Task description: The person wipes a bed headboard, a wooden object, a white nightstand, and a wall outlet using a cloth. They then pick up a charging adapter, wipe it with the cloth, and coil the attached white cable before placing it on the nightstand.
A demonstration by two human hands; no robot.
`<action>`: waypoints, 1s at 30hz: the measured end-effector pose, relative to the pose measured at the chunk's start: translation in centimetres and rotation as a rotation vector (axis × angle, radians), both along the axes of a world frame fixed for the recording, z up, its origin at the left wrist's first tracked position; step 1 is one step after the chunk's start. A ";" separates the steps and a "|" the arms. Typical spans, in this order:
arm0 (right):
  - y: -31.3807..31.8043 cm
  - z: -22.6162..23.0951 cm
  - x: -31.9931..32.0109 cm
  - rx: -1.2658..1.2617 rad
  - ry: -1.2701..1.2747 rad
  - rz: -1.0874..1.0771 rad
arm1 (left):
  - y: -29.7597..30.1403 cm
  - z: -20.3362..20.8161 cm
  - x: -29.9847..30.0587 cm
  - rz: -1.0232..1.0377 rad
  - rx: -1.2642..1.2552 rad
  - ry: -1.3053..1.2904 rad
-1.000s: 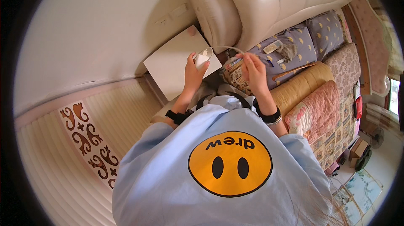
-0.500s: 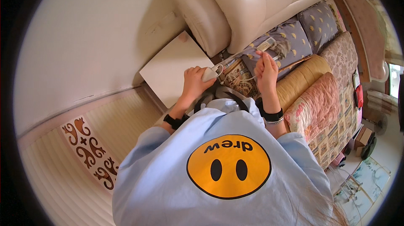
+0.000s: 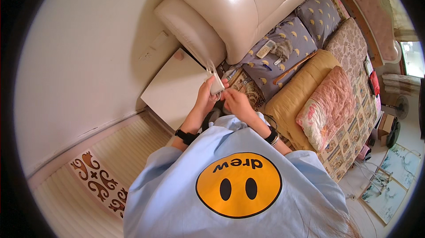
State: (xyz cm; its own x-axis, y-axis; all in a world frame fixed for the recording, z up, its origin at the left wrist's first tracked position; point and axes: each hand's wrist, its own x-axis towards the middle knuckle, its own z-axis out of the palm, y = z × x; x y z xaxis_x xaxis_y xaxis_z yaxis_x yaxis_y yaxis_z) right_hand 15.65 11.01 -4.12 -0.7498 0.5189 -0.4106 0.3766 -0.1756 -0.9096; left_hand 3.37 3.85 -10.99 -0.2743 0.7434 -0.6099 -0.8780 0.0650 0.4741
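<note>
A white power adapter [image 3: 216,86] rests in my left hand [image 3: 203,100], whose fingers are wrapped round it. Its thin white cable [image 3: 211,67] loops up beyond the adapter, and part of it runs along the lower side between my hands. Close beside it, my right hand [image 3: 239,104] has its fingers drawn together at the adapter's lower right edge, with the fingertips a little blurred. They seem to pinch the cable there, though the exact hold is partly hidden. Both hands are in front of my chest, beside the white bedside cabinet top [image 3: 172,87].
A padded cream headboard [image 3: 252,12] stands beyond the cabinet. On the bed to the right lie grey patterned pillows [image 3: 287,69], a remote control [image 3: 265,49], a tan folded blanket [image 3: 296,100] and a pink quilt [image 3: 330,105]. A wall [image 3: 93,52] rises at the left.
My right hand has come down and left from above the bed to meet the left hand. The cable, earlier stretched between both hands, is now gathered in loops by the adapter.
</note>
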 end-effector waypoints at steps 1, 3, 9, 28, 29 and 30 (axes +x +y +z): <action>-0.5 -0.3 0.0 -0.058 -0.098 0.045 | 0.3 0.4 0.0 0.055 0.010 -0.067; -1.0 -0.9 0.2 -0.063 -0.126 0.139 | 1.1 1.0 0.4 0.186 0.064 -0.094; -0.4 -2.1 -0.1 -0.363 -0.169 0.158 | 1.1 3.0 -0.1 0.245 0.225 -0.157; 10.2 -1.8 1.9 0.038 -0.341 0.556 | -5.0 9.5 -1.1 -0.621 0.058 0.456; 10.3 -1.2 1.6 -0.052 -0.287 0.485 | -5.1 8.9 -0.9 -0.621 -0.037 0.590; 10.2 -0.6 1.4 -0.140 -0.227 0.418 | -5.2 8.1 -0.8 -0.621 -0.110 0.716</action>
